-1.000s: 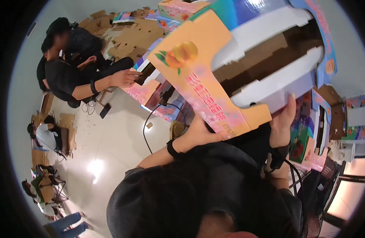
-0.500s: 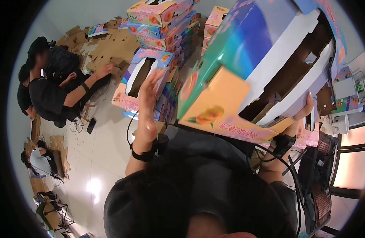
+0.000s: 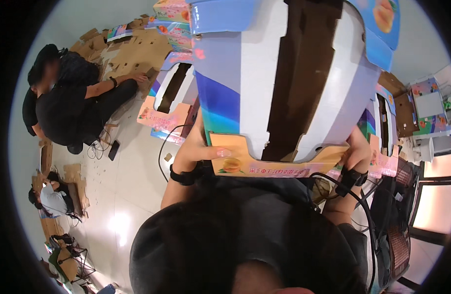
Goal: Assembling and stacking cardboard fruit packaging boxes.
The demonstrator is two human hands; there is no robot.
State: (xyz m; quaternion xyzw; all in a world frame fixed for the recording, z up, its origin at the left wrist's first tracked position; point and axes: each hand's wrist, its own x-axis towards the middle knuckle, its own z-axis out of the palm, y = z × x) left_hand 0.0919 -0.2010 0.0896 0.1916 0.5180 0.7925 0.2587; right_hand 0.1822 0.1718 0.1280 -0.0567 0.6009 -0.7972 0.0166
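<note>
A large printed cardboard box (image 3: 218,93) is right in front of me, its long top slot facing up between white flaps. Peaches are printed on its orange front panel. My left hand (image 3: 198,149) grips its near left corner, with the thumb over the orange panel and the other fingers hidden along the side. At the near right corner my right hand (image 3: 360,149) is closed on the box, its fingers partly hidden. Left of it stands a similar box (image 3: 159,115) with an open slot, on top of another. To the right is one more such box (image 3: 385,157).
Stacked boxes (image 3: 174,12) rise behind on the left. Flattened cardboard (image 3: 137,54) lies at the far left, where a person in black (image 3: 63,108) sits. A phone (image 3: 114,150) and cables lie on the floor. A dark chair (image 3: 394,215) stands at my right.
The box has turned from a tilt to nearly straight before me and moved left. My left hand, earlier open and apart from it, now grips its left corner. The seated person's arm has shifted.
</note>
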